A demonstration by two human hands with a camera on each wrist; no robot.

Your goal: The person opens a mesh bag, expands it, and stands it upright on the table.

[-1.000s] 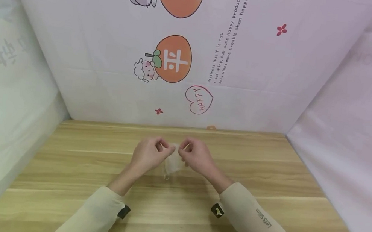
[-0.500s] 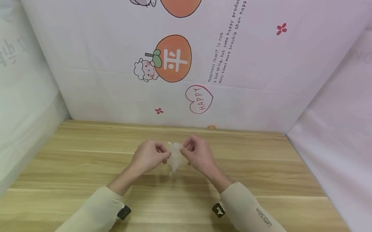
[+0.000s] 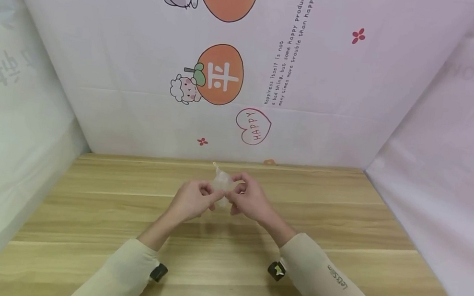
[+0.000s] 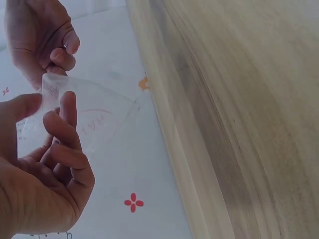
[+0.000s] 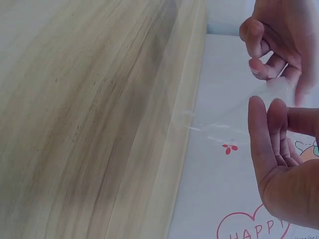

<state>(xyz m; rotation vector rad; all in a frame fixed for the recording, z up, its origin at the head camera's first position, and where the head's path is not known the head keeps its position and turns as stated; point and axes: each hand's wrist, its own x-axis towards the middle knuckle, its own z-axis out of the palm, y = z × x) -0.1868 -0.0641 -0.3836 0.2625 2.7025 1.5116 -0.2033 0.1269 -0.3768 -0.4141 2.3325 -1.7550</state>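
A small, thin, see-through mesh bag [image 3: 222, 180] is stretched between my two hands over the middle of the table. Its narrow tip points up and away, toward the back wall. My left hand [image 3: 193, 200] pinches one side of its edge between thumb and fingers. From the other side my right hand [image 3: 250, 200] pinches the same edge, fingertips close to the left ones. The left wrist view shows the mesh bag [image 4: 94, 102] spread into a triangle, its folded edge at the left thumb. In the right wrist view the bag [image 5: 232, 117] is faint, partly behind the right fingers.
A wooden table [image 3: 224, 272] lies under both forearms. White cloth printed with cartoons and writing forms a back wall [image 3: 307, 136] behind the hands, with side walls of cloth at left and right. Both sleeves [image 3: 122, 268] are cream, with dark wrist bands.
The bag hung below the fingers a second ago; it has swung up and now stands above them, tip toward the wall. Both hands have come closer together than half a second ago.
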